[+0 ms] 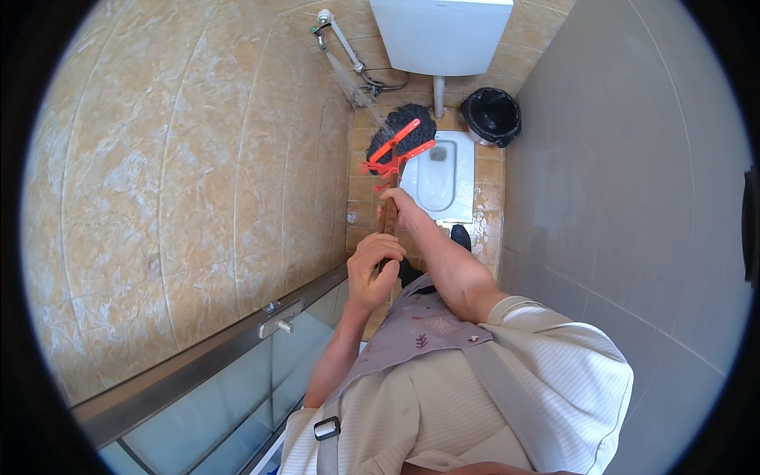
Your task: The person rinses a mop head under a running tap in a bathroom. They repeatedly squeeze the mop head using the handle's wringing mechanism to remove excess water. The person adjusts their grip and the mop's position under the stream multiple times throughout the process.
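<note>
A broom with black bristles and a red-orange plastic brace (400, 142) points down at the floor beside a white squat toilet pan (443, 176). Its brown wooden handle (388, 218) runs up toward me. My right hand (402, 207) grips the handle lower down, closer to the broom head. My left hand (372, 265) is wrapped round the handle's upper end. A thin stream of water from a wall spray hose (340, 39) falls toward the bristles.
A white cistern (442, 32) hangs on the far wall above a pipe. A black-lined bin (491, 115) stands at the right of the pan. Tan tiled wall at left, grey partition at right, a glass door with metal frame (237, 348) at lower left.
</note>
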`<state>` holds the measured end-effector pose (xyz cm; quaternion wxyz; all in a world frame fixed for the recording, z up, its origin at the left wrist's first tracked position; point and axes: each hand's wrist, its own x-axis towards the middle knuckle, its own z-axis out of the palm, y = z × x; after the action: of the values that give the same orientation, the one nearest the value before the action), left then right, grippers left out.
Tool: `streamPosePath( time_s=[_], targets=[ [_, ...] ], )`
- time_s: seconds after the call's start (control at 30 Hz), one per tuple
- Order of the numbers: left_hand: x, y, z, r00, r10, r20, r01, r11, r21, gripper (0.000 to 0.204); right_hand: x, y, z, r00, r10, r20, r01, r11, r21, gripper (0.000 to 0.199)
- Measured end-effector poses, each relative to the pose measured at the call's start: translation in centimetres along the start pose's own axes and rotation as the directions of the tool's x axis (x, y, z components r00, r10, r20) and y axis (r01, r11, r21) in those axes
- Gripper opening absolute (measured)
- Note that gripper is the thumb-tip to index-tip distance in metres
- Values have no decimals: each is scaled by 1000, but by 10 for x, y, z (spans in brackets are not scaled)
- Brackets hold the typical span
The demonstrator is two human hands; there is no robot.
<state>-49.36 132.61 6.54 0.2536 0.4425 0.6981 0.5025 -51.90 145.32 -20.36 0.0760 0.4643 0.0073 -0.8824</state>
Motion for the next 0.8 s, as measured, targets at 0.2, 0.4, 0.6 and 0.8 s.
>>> streamPosePath(
  time_s=[0.2,0.4,0.6,0.8],
  targets=[
    [6,7,12,999,25,41,-26,999,26,14,9,-8,-19,996,-55,75,58,997,-41,18],
    [12,10,18,999,6,44,-8,999,48,15,10,-17,-23,995,3,96,2,999,-43,17],
    [16,14,23,999,-29,18,28,999,33,15,12,-19,-27,990,6,144,-2,1000,-29,20],
    [14,11,26,1000,6,0,-6,1000,26,14,5,-20,-25,994,30,109,-32,999,17,28]
  ],
)
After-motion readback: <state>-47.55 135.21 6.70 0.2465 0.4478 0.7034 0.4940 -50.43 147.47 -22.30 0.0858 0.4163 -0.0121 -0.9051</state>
